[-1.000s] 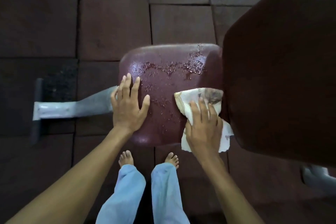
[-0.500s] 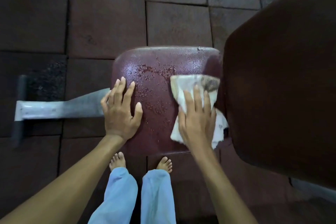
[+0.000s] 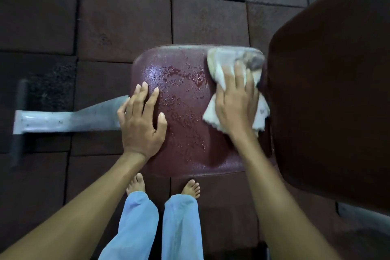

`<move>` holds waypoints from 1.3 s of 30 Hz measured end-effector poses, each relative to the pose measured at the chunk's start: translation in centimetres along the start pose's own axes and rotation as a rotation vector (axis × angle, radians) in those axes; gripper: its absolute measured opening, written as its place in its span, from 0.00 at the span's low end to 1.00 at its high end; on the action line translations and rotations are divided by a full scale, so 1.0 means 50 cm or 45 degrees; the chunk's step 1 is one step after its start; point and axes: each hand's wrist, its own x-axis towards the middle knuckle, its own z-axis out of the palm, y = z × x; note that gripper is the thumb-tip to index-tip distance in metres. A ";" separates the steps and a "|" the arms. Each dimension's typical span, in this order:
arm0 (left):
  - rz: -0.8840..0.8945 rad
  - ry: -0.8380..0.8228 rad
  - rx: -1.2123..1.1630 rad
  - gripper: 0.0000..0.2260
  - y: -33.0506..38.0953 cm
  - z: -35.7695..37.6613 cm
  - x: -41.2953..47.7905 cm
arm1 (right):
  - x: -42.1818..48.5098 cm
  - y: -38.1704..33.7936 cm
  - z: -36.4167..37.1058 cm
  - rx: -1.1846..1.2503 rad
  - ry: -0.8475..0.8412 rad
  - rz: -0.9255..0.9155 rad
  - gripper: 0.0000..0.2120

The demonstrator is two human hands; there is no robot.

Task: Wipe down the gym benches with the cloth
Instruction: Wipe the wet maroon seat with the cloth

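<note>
The maroon seat pad [image 3: 185,150] of a gym bench lies below me, beaded with water drops across its middle. My right hand [image 3: 236,101] presses a stained white cloth [image 3: 223,61] flat against the pad's far right corner, beside the raised backrest pad [image 3: 333,95]. The cloth's far end is blurred with motion. My left hand [image 3: 141,122] rests flat on the pad's left edge, fingers spread, holding nothing.
A grey metal bench leg [image 3: 63,118] with a black foot bar [image 3: 19,122] sticks out to the left over dark rubber floor tiles. My bare feet [image 3: 137,183] and light blue trousers stand just before the seat. Another metal frame part [image 3: 363,215] shows at lower right.
My right hand has slid the cloth away from me, from the pad's near right side to its far right corner. The drops at the far edge are wiped off. My left hand stayed put.
</note>
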 end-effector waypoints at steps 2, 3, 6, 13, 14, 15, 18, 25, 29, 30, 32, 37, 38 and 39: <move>-0.012 -0.003 -0.010 0.25 0.001 0.000 -0.002 | -0.121 0.022 -0.008 0.030 -0.021 -0.039 0.25; -0.011 0.005 -0.010 0.25 0.001 0.000 -0.001 | -0.167 0.026 -0.015 0.028 -0.044 -0.047 0.25; -0.001 0.019 -0.019 0.24 0.003 0.001 -0.001 | -0.170 0.038 -0.023 0.011 -0.093 -0.062 0.26; 0.008 0.036 -0.011 0.24 0.001 0.005 -0.004 | 0.156 -0.032 0.013 -0.031 -0.164 0.134 0.24; 0.011 0.039 -0.017 0.24 0.001 0.006 -0.002 | 0.151 -0.037 0.016 -0.032 -0.162 0.150 0.24; 0.013 0.038 -0.023 0.24 0.002 0.007 -0.002 | 0.124 -0.037 0.011 -0.059 -0.122 0.120 0.24; -0.010 0.034 -0.019 0.24 0.001 0.003 -0.003 | -0.034 -0.015 -0.007 -0.037 -0.041 -0.074 0.26; -0.004 0.028 -0.052 0.24 0.001 0.006 0.000 | -0.153 0.042 -0.025 -0.056 -0.169 -0.203 0.27; -0.016 0.033 -0.041 0.24 -0.005 0.004 0.000 | 0.084 0.007 0.009 -0.023 -0.082 -0.055 0.26; -0.019 0.027 -0.048 0.24 -0.004 0.001 -0.001 | 0.129 -0.007 0.011 -0.023 -0.095 -0.003 0.26; -0.024 0.003 -0.065 0.24 -0.001 -0.003 -0.001 | 0.171 -0.038 0.017 -0.029 -0.125 0.085 0.25; -0.120 -0.072 -0.090 0.24 0.010 -0.015 -0.017 | 0.030 -0.048 -0.001 -0.013 -0.136 -0.338 0.28; -0.173 -0.075 -0.110 0.25 0.012 -0.018 -0.018 | -0.009 -0.023 -0.010 -0.006 -0.180 -0.489 0.28; -0.220 -0.080 -0.133 0.25 0.014 -0.021 -0.020 | -0.034 0.006 -0.019 0.003 -0.202 -0.614 0.28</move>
